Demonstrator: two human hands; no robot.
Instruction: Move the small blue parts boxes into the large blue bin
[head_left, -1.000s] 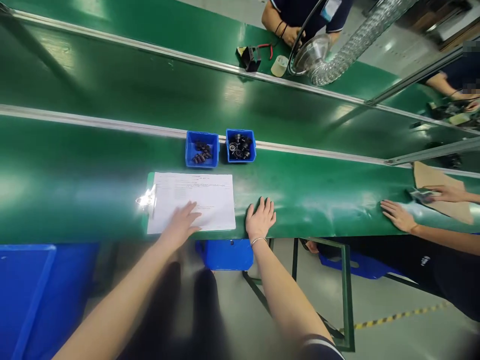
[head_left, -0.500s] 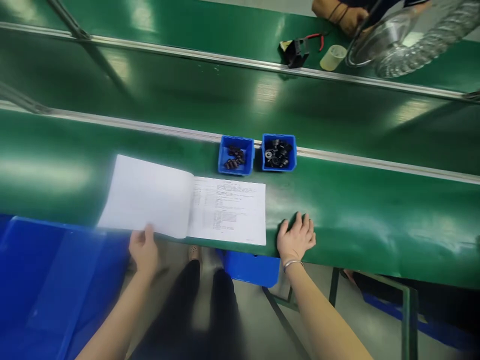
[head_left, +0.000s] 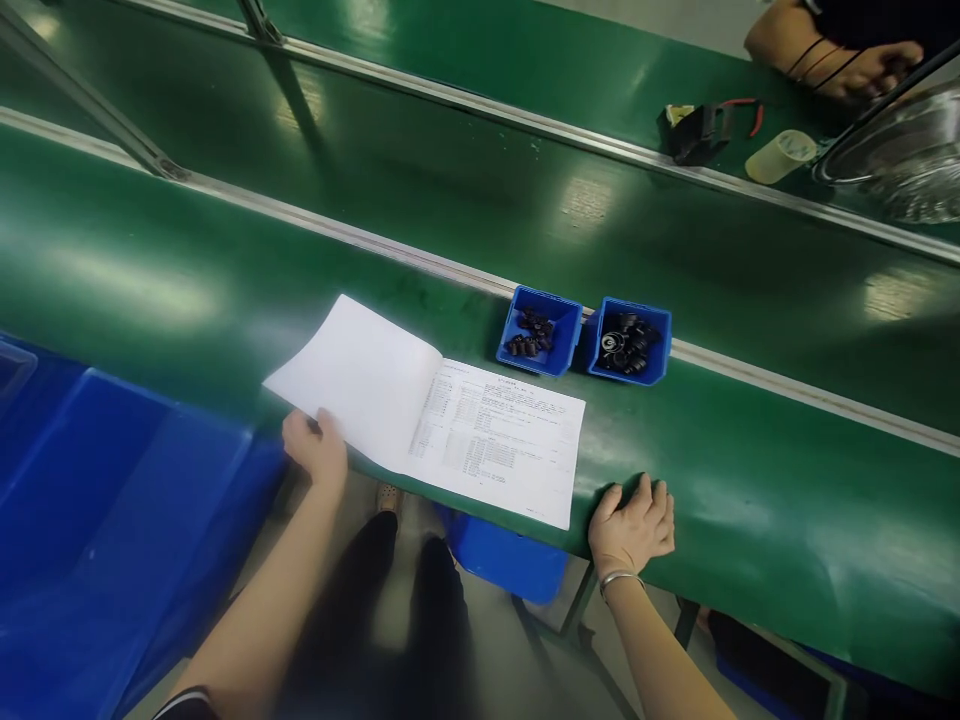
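Left hand (head_left: 319, 450): fingers curled at the turned leaf's (head_left: 367, 385) near edge; pinch not confirmable. Right hand (head_left: 632, 528): released, resting on the green bench (head_left: 757, 500). The leaf lies leftward, exposing the printed page (head_left: 502, 440), near the blue bins (head_left: 540, 364).

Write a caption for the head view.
Left hand at white page, right hand on green bench, two blue bins beyond.

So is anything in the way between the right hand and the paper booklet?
Nothing visible: only a bit of green tabletop lies between the right hand and the paper booklet. The left blue bin and right blue bin sit farther back.
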